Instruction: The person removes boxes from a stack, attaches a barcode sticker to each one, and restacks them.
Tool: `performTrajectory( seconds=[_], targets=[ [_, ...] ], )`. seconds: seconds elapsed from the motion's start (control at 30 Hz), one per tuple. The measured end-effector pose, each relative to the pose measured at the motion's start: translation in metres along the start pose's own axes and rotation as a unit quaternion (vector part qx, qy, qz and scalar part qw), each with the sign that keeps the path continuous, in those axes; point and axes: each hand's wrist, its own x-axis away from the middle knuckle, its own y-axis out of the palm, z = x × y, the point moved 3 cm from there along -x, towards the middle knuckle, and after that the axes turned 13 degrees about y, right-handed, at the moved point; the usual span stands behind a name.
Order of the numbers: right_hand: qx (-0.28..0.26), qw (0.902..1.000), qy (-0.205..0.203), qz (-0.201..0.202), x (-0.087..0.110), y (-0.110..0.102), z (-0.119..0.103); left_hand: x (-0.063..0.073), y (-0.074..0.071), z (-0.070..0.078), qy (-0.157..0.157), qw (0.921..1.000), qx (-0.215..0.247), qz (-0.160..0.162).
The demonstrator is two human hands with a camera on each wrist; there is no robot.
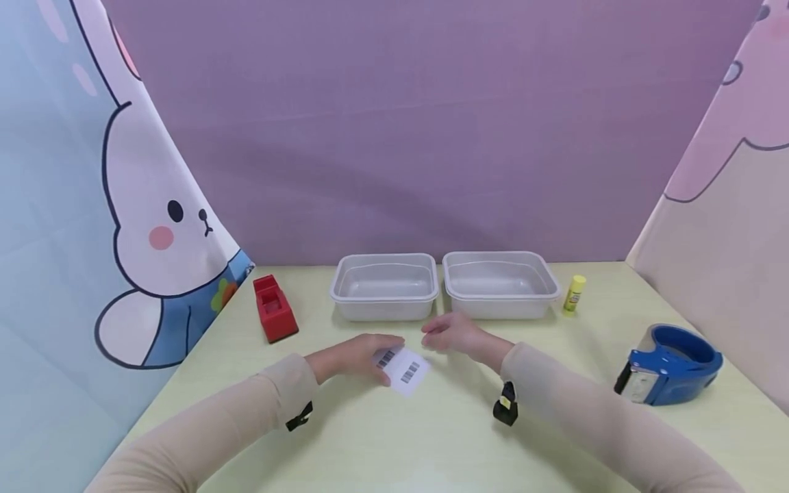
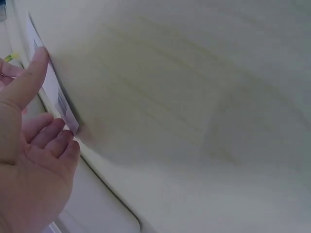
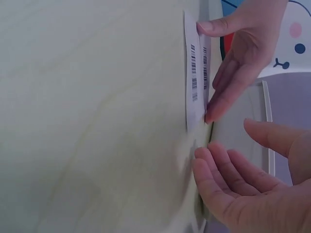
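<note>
A white paper label (image 1: 415,383) with two printed barcodes is near the middle of the table. My left hand (image 1: 354,357) holds it at its left part, thumb on the near edge and fingertips on the far edge. The right wrist view shows a crease or overlap running between the barcodes on the label (image 3: 193,109); I cannot tell whether it is one piece or two. Just right of the label, my right hand (image 1: 459,335) hovers with loosely bent fingers and nothing in them. In the right wrist view, a gap separates the right hand (image 3: 243,179) from the paper.
Two white plastic tubs (image 1: 385,299) (image 1: 502,307) stand side by side at the back. A red dispenser-like object (image 1: 280,322) lies to the left. On the right are a yellow glue stick (image 1: 574,296) and a blue tape dispenser (image 1: 684,383). Cloth walls enclose the table.
</note>
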Motion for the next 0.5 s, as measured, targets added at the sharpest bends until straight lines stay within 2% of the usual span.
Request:
performTrajectory(
  seconds=[0.13,0.27,0.5],
  targets=[
    [0.034,0.9993,-0.015,0.003,-0.002,0.008,-0.002,-0.001,0.002,0.003,-0.012,0.9998,0.000,0.016],
    [0.045,0.9984,-0.034,-0.008,-0.004,0.015,-0.004,-0.001,0.004,0.006,-0.011,0.9997,-0.010,0.019],
    [0.063,0.9979,-0.014,0.002,-0.007,0.024,-0.006,-0.003,0.007,0.010,-0.021,0.9988,-0.038,0.024]
  ],
)
